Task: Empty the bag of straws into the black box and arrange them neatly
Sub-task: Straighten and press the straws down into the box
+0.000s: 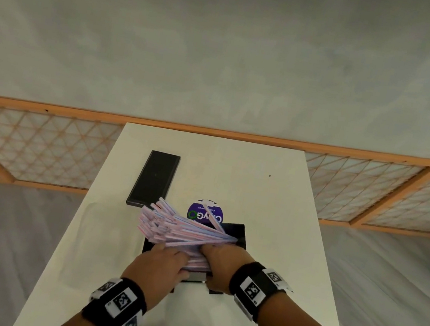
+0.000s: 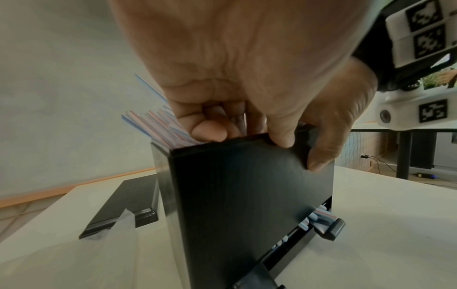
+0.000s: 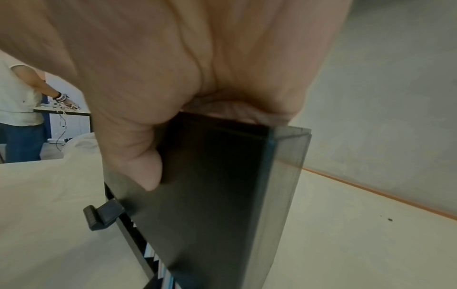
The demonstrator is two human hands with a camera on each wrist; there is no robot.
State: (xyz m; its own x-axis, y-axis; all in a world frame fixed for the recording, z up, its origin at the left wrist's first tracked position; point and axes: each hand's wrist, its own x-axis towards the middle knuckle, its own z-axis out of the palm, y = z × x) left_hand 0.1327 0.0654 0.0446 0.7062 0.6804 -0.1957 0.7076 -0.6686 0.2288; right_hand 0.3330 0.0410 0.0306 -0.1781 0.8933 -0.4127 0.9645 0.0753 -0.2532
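The black box [image 1: 236,231] stands upright on the white table [image 1: 264,200], with pink-and-blue striped straws [image 1: 182,229] fanning out of its open top toward the left. My left hand [image 1: 168,258] lies on the near straws; in the left wrist view its fingers [image 2: 212,127] curl into the box [image 2: 247,195] top among the straws [image 2: 158,129]. My right hand [image 1: 219,261] grips the box's right end. In the right wrist view its thumb [image 3: 148,156] presses the box's [image 3: 210,185] front face and its fingers hook over the rim. A few straw ends show in the bottom slot [image 2: 319,215].
The box's black lid [image 1: 155,179] lies flat at the back left. A round purple label [image 1: 204,214] sits just behind the box. The clear empty bag [image 2: 123,244] lies on the table left of the box. A person stands at another table [image 3: 19,117] behind.
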